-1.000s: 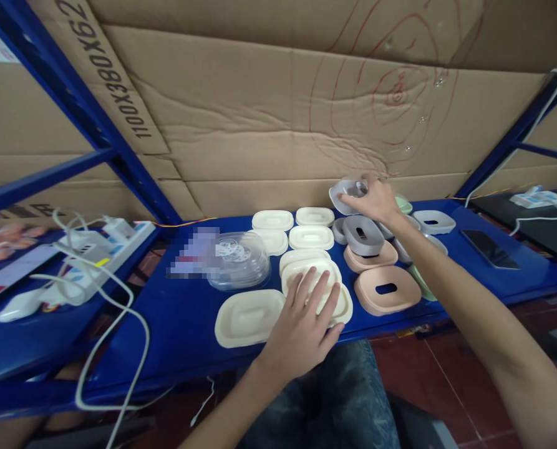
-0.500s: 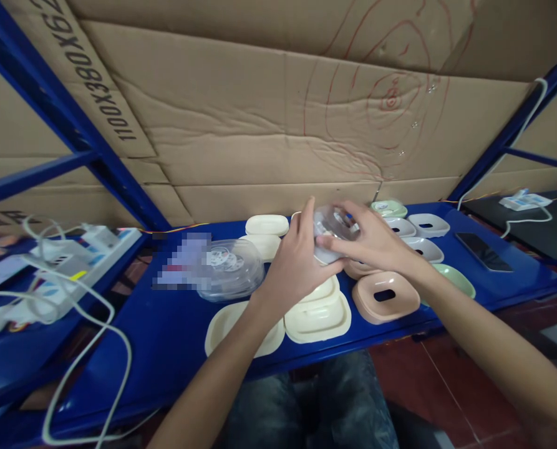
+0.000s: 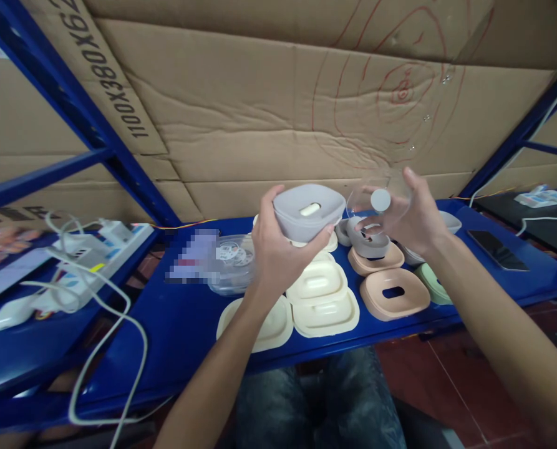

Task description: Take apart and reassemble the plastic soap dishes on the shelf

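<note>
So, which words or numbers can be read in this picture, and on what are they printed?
"1100X380X62", printed in black on the cardboard sheet behind the blue shelf frame; the last digits run out of view.
The pixelated patch on the shelf cannot be read.
The round stickers inside the clear containers are too small to read.

Matt grey plastic shell, clear glossy plastic disc, smooth blue-painted metal shelf, creased cardboard

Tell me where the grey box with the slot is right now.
In the head view the grey box is held up in the left hand, left of centre, above the cream trays on the blue shelf, beside the right hand.
</note>
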Demonstrator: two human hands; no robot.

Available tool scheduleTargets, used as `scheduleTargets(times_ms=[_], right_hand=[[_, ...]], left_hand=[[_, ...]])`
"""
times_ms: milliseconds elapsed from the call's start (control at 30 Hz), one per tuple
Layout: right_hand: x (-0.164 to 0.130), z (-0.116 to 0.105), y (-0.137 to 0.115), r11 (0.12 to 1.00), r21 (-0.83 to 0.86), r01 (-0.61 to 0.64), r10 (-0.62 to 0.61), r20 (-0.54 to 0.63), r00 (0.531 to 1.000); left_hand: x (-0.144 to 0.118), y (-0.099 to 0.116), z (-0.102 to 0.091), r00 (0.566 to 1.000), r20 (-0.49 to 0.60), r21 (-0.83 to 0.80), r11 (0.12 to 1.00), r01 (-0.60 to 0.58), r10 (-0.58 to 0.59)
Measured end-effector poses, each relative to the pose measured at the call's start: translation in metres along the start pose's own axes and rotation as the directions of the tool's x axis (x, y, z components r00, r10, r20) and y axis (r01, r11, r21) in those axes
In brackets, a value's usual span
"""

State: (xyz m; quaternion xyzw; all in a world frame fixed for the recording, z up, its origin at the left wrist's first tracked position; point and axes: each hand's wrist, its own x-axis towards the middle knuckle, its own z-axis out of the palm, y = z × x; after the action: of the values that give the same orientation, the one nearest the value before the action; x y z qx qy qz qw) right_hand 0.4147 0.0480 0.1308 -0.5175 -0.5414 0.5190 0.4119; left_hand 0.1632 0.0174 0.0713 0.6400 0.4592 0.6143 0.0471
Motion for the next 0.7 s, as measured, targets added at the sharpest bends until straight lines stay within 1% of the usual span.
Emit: scheduleTargets(times_ms=[67,133,267,400,500,533,600,700], right_hand=[[0.0,0.001,-0.001,0.999,0.023,-0.038,0.037,0.032,0.999],[0.002,0.004,0.002,0.998,0.026,-0.061,0.06,0.062,0.996],[0.013,0.016,0.02,0.993,0.104,-0.048,0.03,0.173,0.985],[0.026,0.025,0.04,0.98,0.184,-0.075,0.039,0.195,0.98],[0.029,0.026,0.046,0.965,0.244,-0.098,0.045,0.213,0.976],[0.029,0.026,0.046,0.967,0.232,-0.101,0.052,0.207,0.977],[0.028,0.026,0.047,0.985,0.158,-0.062,0.04,0.139,0.99],[0.028,0.033,0.048,0.997,-0.04,0.06,-0.06,-0.008,0.998]], left_hand=[[0.003,-0.004,-0.002,0.997,-0.078,-0.049,0.999,-0.007,0.003],[0.006,-0.008,-0.003,0.993,-0.118,-0.097,0.995,0.001,-0.013],[0.009,-0.016,0.001,0.99,-0.122,-0.115,0.992,0.059,-0.073],[0.007,-0.02,0.005,0.988,-0.122,-0.08,0.994,0.08,-0.089],[0.006,-0.02,0.006,0.99,-0.107,-0.08,0.993,0.082,-0.091],[0.006,-0.019,0.005,0.991,-0.102,-0.097,0.992,0.082,-0.092],[0.005,-0.015,0.004,0.992,-0.092,-0.158,0.985,0.067,-0.082],[0.002,-0.004,-0.001,0.997,-0.077,-0.24,0.971,-0.018,-0.001]])
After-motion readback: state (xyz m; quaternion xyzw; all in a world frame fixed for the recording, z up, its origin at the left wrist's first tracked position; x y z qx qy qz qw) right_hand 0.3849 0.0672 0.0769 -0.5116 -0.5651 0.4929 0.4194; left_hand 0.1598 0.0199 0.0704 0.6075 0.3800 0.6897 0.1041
